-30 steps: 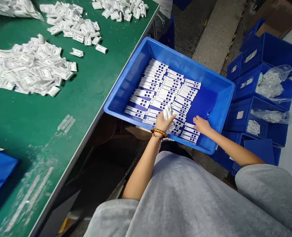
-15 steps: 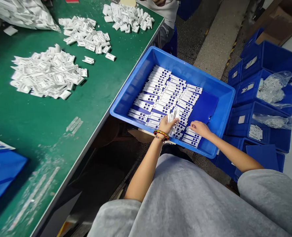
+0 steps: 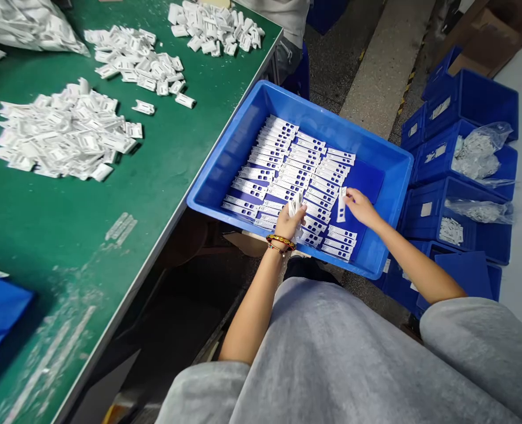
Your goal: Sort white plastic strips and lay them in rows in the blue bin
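A large blue bin (image 3: 371, 138) holds white slotted strips (image 3: 305, 158) laid in overlapping columns on its blue bottom. My left hand (image 3: 288, 222), with bracelets at the wrist, is closed around a bunch of white strips (image 3: 295, 203) over the near part of the bin. To its right, my right hand (image 3: 361, 207) pinches a single white strip (image 3: 342, 204) by its upper end. That strip hangs almost upright in the view, right of the columns and above a short group of strips (image 3: 339, 242) near the bin's front edge.
On the left, a green table (image 3: 163, 156) carries heaps of white parts (image 3: 66, 132), a clear bag of parts (image 3: 26, 26) and a blue object (image 3: 0, 315). Blue crates (image 3: 485, 103) are stacked at the right. Beyond the table corner sits another person (image 3: 282, 20).
My right hand has risen from the short group of strips and now shows one strip between its fingers. My left hand still grips its bunch. The whole view has shifted slightly.
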### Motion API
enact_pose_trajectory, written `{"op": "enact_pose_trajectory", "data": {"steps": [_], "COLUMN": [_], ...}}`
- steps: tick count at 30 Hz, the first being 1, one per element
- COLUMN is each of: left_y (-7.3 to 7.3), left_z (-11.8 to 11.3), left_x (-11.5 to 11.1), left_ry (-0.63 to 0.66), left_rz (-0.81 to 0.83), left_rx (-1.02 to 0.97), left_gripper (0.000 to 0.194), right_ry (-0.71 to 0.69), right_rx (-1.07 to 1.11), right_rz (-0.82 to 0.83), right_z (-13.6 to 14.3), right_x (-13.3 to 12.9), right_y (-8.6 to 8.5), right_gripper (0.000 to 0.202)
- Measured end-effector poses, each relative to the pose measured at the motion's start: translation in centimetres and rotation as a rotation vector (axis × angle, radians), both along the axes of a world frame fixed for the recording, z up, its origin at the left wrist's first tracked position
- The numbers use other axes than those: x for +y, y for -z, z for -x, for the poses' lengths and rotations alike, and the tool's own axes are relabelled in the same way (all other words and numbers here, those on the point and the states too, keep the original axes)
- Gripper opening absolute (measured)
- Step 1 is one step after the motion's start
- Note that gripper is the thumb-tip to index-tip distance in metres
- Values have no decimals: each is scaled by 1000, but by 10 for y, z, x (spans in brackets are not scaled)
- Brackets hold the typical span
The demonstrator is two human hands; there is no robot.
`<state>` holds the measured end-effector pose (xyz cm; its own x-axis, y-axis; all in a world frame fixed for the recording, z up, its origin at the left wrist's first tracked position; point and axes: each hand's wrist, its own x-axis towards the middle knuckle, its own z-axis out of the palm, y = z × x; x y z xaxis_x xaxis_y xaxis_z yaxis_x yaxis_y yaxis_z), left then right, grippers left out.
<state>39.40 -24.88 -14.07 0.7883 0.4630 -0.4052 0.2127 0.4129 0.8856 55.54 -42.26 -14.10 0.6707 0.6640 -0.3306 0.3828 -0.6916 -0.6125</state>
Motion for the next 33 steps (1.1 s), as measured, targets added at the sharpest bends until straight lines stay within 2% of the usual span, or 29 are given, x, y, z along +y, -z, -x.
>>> {"op": "enact_pose_trajectory", "data": {"steps": [2, 3, 5, 9, 12, 19, 25, 27, 28, 31, 33], "left_y": [-2, -3, -5, -6, -3, -6, -7, -6, -5, 0, 4], "left_z": [-1, -1, -2, -1, -1, -1, -1, -1, -1, -1, -1], "left_x": [-1, -2, -2, -3, -3, -2, -3, -3, -3, -2, -2], "left_ry": [27, 47, 76, 35, 74, 142, 117, 121, 124, 148, 185], "left_rz": [6, 11, 26, 96, 58, 17, 29, 7, -15, -97, -155], "left_rx": [27, 33, 37, -9, -28, 8, 18, 18, 24, 47, 48], "left_gripper": [39, 40, 39, 31, 27, 37, 41, 40, 38, 36, 35], "right_ry": [-200, -274, -354, -426, -445, -461, -399, -333, -274, -35, 92], "right_rx": [-156, -180, -157, -151, -171, -159, -177, -159, -87, 330, 523], "right_rz": [378, 512, 617, 650, 642, 543, 497, 418, 315, -172, -416], "right_z": [-3, -1, 8, 25, 28, 22, 18, 20, 23, 37, 46], "right_x": [-8, -10, -12, -10, -10, -18, -24, -19, -14, 9, 26], "right_y": [3, 6, 13, 26, 28, 27, 31, 27, 25, 17, 11], "right_gripper": [25, 25, 24, 26, 26, 24, 16, 18, 22, 34, 38]}}
